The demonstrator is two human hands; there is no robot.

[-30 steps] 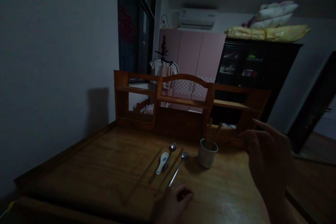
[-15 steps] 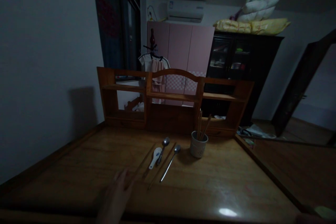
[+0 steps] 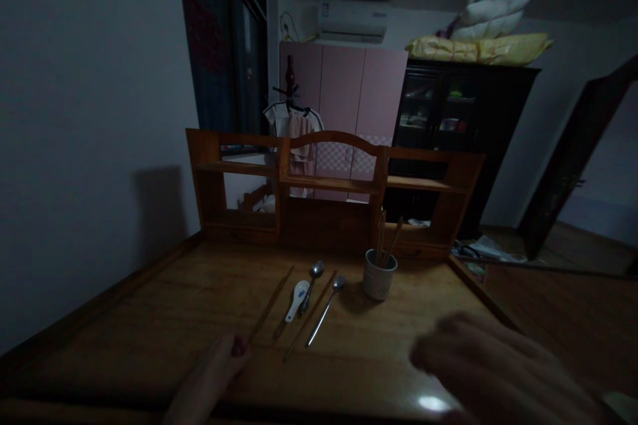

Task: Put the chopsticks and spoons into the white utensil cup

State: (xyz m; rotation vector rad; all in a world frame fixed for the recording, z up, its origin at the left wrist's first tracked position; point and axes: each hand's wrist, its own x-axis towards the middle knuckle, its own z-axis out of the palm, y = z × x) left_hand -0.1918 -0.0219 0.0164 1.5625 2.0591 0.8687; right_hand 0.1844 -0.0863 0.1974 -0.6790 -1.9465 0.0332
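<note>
My left hand (image 3: 214, 368) is low on the table, its fingers curled closed at the near end of a wooden chopstick (image 3: 269, 307). To the right of that chopstick lie a white ceramic spoon (image 3: 298, 300) with a blue mark, a metal spoon (image 3: 315, 272) partly beside it, a second chopstick (image 3: 314, 312) and a long-handled metal spoon (image 3: 323, 314). A pale cup (image 3: 379, 280) stands behind them on the right with several chopsticks (image 3: 391, 242) upright in it. Smeared by motion, my right hand (image 3: 498, 365) hovers over the table's right front, its fingers unclear.
A wooden shelf unit (image 3: 329, 182) rises along the back of the wooden table (image 3: 164, 319). On the left is a wall (image 3: 100, 113). Raised rims edge the table's sides. Behind the shelf stand a pink wardrobe (image 3: 341, 86) and a dark cabinet (image 3: 463, 113).
My right hand has come in from the lower right edge. My left hand has drawn slightly down and its fingers have closed at the chopstick's near end.
</note>
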